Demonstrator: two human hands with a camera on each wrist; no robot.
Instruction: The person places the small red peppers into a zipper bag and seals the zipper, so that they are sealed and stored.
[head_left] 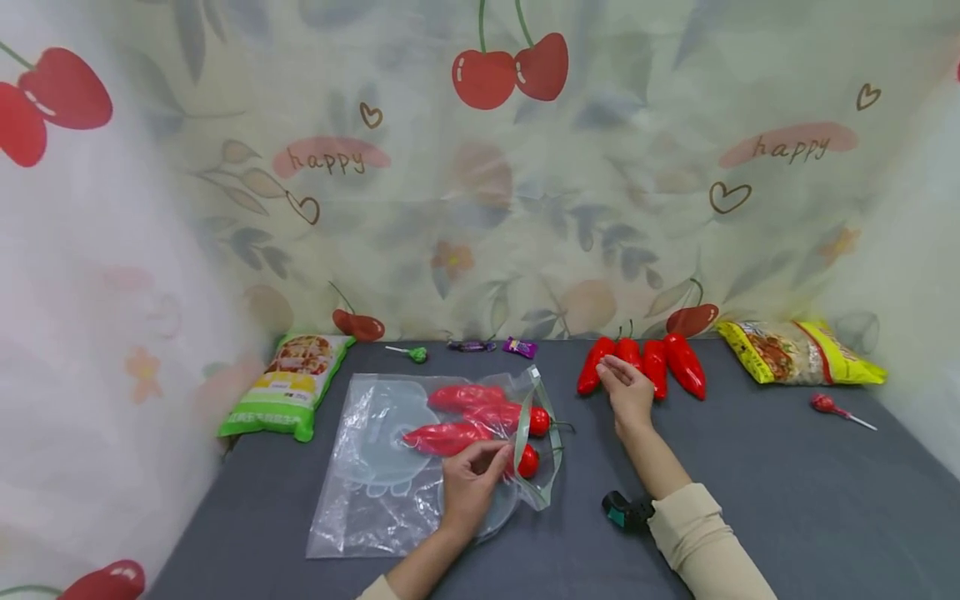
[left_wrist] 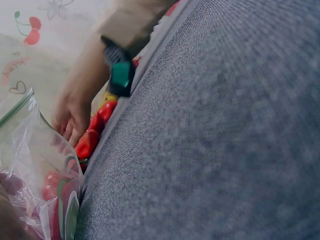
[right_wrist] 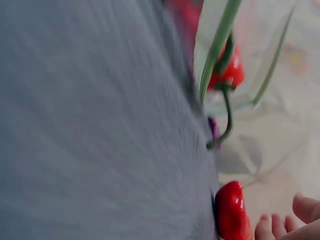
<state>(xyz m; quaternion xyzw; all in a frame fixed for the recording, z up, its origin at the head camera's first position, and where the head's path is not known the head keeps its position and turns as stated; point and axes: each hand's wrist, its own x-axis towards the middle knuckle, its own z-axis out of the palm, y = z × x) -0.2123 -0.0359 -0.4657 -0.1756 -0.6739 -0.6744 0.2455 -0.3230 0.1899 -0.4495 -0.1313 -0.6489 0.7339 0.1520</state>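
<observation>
A clear zip bag (head_left: 375,475) lies flat on the grey tabletop (head_left: 750,483), with several red peppers (head_left: 465,417) inside. My left hand (head_left: 480,471) rests on the bag near its open green-edged mouth, its fingers curled on the plastic over a pepper. A row of loose red peppers (head_left: 667,362) lies at the back of the table. My right hand (head_left: 618,375) reaches to that row with relaxed fingers touching the left-most ones. In the right wrist view, bare fingertips (right_wrist: 305,205) hover beside a pepper (right_wrist: 231,212). The left wrist view shows the right hand (left_wrist: 72,117) over the peppers (left_wrist: 92,137).
A green snack packet (head_left: 288,383) lies at the back left and a yellow one (head_left: 795,354) at the back right. A green lollipop (head_left: 412,354), purple sweets (head_left: 519,347) and a red lollipop (head_left: 828,406) lie near the back edge. Printed curtains enclose the table.
</observation>
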